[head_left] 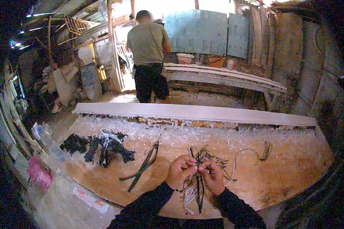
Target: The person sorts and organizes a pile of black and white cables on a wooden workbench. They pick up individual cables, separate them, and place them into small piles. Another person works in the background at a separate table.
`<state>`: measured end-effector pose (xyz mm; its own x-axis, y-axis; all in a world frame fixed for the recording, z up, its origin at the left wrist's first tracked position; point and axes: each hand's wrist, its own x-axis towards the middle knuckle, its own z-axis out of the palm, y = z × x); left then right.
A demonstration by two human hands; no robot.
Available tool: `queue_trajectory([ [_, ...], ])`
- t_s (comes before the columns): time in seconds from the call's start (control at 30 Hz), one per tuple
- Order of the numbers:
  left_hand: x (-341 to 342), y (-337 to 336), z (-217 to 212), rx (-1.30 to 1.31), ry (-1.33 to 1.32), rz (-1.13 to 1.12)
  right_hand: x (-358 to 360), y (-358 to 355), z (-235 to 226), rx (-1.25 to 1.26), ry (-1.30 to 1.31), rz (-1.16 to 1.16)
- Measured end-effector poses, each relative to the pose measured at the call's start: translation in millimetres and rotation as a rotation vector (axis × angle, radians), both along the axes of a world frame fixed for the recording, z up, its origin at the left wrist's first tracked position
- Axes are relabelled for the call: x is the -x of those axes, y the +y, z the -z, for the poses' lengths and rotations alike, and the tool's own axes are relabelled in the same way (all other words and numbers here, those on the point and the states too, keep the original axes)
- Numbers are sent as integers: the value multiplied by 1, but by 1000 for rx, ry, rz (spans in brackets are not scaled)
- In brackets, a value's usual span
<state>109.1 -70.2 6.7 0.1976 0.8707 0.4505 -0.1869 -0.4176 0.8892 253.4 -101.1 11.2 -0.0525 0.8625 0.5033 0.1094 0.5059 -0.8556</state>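
My left hand [180, 171] and my right hand [212, 175] meet over a wooden worktop [279, 168], fingertips pinched together on a bunch of thin dark and pale strips [197, 189] that hangs down between them. More loose strips [205, 154] lie fanned on the board just beyond my fingers. A long flat dark strip [145, 165] lies to the left of my left hand. Further left sits a pile of black bundles with some pale strands [103, 147].
A long pale plank [195, 113] runs across the far edge of the worktop. A person in a green shirt and dark shorts [149, 57] stands beyond it, back turned. A curled thin strand [256, 152] lies at right. Bottles and a pink object [38, 173] sit at left.
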Motion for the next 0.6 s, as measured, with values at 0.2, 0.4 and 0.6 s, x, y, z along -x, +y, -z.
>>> queue_trajectory([
  [0.2,2,2,0,379,-235,59,1,-1,-1,-254,-328,104],
  [0.4,2,1,-1,419,-212,16,-3,1,-2,-387,-614,107],
  [0.6,-1,0,0,145,-61,-10,2,-5,-2,-219,-326,161],
])
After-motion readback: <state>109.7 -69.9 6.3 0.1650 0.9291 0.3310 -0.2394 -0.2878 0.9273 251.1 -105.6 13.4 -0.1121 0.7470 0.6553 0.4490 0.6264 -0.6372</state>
